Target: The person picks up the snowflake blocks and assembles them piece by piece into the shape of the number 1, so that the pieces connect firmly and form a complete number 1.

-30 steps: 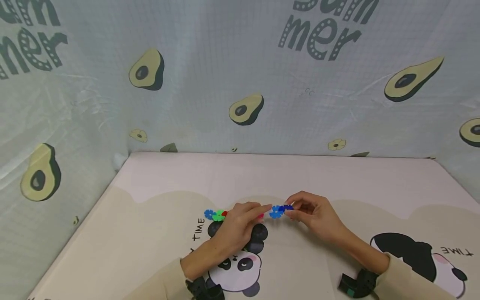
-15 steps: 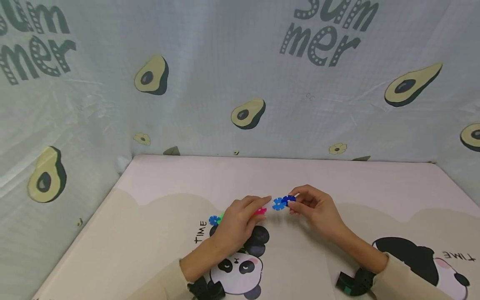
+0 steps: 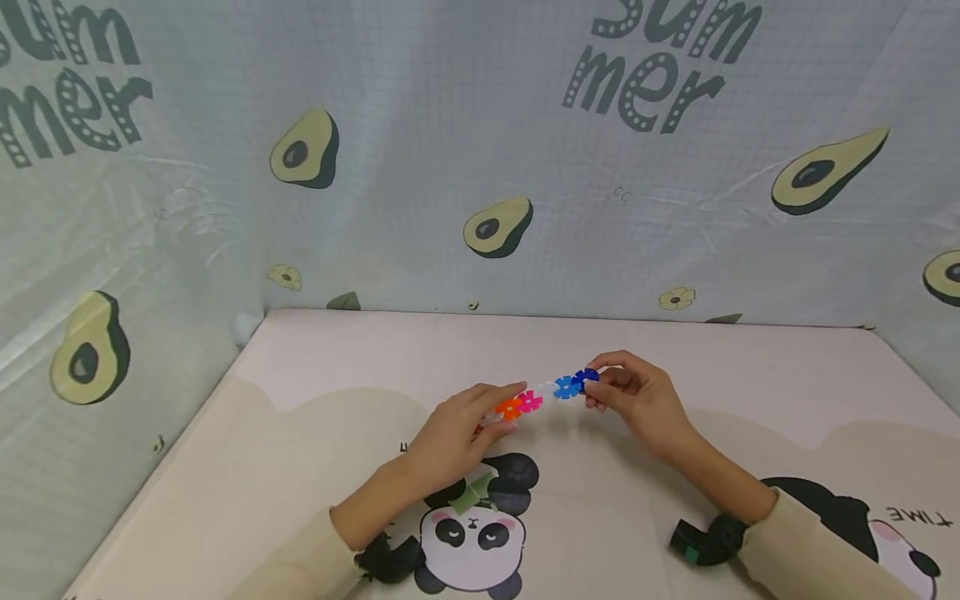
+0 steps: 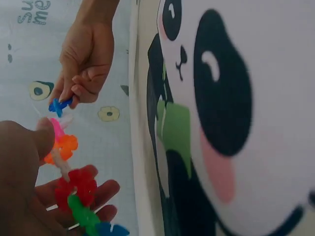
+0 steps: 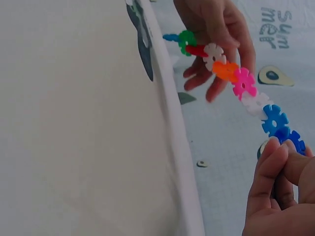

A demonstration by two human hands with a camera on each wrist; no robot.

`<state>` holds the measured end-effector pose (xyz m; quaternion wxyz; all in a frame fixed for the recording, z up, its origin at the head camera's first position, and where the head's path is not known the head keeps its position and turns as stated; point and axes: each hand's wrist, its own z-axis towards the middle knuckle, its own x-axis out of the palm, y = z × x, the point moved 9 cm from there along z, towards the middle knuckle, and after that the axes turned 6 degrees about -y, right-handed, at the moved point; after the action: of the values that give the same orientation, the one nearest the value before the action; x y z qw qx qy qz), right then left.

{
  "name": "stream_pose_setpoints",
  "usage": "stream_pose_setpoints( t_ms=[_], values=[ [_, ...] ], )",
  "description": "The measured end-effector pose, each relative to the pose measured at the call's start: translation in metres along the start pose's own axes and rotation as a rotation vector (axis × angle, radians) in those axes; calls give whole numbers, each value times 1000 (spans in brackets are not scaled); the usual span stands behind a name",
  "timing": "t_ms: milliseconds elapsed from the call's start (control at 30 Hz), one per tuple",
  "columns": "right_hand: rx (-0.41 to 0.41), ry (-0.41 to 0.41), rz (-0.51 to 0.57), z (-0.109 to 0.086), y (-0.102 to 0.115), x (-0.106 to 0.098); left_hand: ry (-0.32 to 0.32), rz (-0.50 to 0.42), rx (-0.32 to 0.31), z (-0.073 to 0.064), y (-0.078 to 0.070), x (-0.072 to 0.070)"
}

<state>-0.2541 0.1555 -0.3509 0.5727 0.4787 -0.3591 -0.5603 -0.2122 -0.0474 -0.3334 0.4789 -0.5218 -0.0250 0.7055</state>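
Observation:
A chain of flower-shaped, notched plastic discs [image 5: 244, 83] stretches between both hands, raised over the table. Dark blue [image 3: 588, 377], lighter blue, white, pink, orange, white, red, green and blue discs make up its length. My right hand [image 3: 641, 404] pinches the dark blue end disc between thumb and fingers. My left hand [image 3: 450, 429] holds the chain around its orange part, thumb close to the pink disc in the left wrist view. The red disc [image 4: 76, 187] and green disc [image 4: 82, 214] lie over its spread fingers there. In the head view that hand hides the chain's far end.
The pale table cover [image 3: 315, 467] carries a printed panda [image 3: 472, 542] below the left hand and another printed animal [image 3: 813, 508] at right. A hanging sheet [image 3: 390, 125] with avocado prints rises behind the table's back edge. Black wrist devices [image 3: 708, 540] sit by the sleeves.
Both hands have lifted the chain up and away from the panda print. My left hand has turned, so the orange and pink discs now show and the blue and green end is hidden.

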Motion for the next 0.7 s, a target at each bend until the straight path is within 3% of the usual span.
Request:
stream_pose_setpoints(
  t_ms=[233, 533, 700],
  values=[
    [49, 28, 59, 11, -4, -3, 79, -130, -95, 1, 10, -8],
    [179, 58, 121, 28, -11, -3, 110, -279, -242, 3, 14, -7],
    [214, 89, 134, 37, -13, 3, 105, -317, -276, 5, 10, -2]
  ],
)
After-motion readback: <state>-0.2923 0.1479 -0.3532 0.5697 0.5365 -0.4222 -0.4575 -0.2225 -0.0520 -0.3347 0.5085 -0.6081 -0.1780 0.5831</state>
